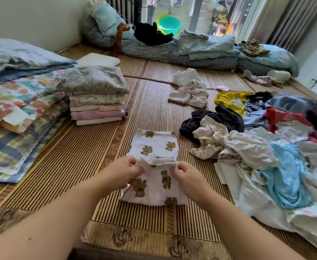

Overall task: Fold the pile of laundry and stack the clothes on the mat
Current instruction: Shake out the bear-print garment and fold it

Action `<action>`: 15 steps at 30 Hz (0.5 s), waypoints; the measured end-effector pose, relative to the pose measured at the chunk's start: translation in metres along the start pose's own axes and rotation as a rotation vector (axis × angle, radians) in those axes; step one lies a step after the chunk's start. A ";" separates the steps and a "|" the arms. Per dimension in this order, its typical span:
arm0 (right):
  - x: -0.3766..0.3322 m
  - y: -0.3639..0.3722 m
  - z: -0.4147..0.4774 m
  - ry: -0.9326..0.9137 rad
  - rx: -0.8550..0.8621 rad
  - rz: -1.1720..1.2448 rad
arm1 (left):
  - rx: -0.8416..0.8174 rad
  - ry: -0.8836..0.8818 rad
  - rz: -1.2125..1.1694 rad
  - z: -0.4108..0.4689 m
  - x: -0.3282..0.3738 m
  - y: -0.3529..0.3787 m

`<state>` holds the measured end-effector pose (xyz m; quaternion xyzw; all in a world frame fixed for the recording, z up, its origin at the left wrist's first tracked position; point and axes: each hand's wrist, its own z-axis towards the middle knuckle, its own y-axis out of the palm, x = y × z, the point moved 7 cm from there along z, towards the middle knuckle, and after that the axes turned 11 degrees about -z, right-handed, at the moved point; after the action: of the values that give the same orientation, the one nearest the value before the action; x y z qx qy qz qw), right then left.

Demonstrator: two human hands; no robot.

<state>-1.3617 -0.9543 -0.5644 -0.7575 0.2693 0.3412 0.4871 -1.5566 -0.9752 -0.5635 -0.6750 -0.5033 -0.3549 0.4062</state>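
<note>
Pinching the bear shirt (154, 173) at its top edge with left hand (124, 170) and right hand (186, 176), to fold it flat on the mat (75, 162).

Garment (154, 167) flat on mat (150, 102), centre, partly folded. Left hand (124, 170) and right hand (188, 176) on garment's near half, either side of fold. Folded stack (95, 94) behind-left of garment. Blankets (13, 102) left of stack, touching it. Unfolded pile (266, 145) right of garment. Small crumpled heap (190, 89) behind garment, right. Bedding (191, 49) far behind, along mat's back edge.
</note>
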 end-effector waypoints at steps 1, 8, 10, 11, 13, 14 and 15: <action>0.004 -0.002 0.009 0.035 0.056 -0.081 | 0.108 0.044 -0.021 0.005 0.003 -0.006; -0.008 0.003 -0.004 -0.572 0.358 -0.821 | -0.038 0.378 0.656 0.016 -0.002 0.018; 0.005 0.021 -0.011 -0.675 0.206 -0.971 | -0.235 0.312 0.815 0.016 -0.021 0.030; 0.015 0.028 -0.011 -0.638 0.114 -1.043 | -0.283 0.250 0.925 0.016 -0.031 0.032; 0.032 0.030 -0.004 -0.512 -0.021 -1.075 | -0.293 0.141 1.060 0.018 -0.045 0.031; 0.038 0.030 -0.001 -0.464 -0.055 -1.079 | -0.274 0.120 1.076 0.019 -0.046 0.031; 0.038 0.029 0.003 -0.446 -0.058 -1.085 | -0.251 0.117 1.083 0.020 -0.045 0.030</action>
<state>-1.3601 -0.9656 -0.6113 -0.7101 -0.2752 0.2014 0.6160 -1.5366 -0.9801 -0.6177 -0.8596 -0.0152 -0.1893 0.4743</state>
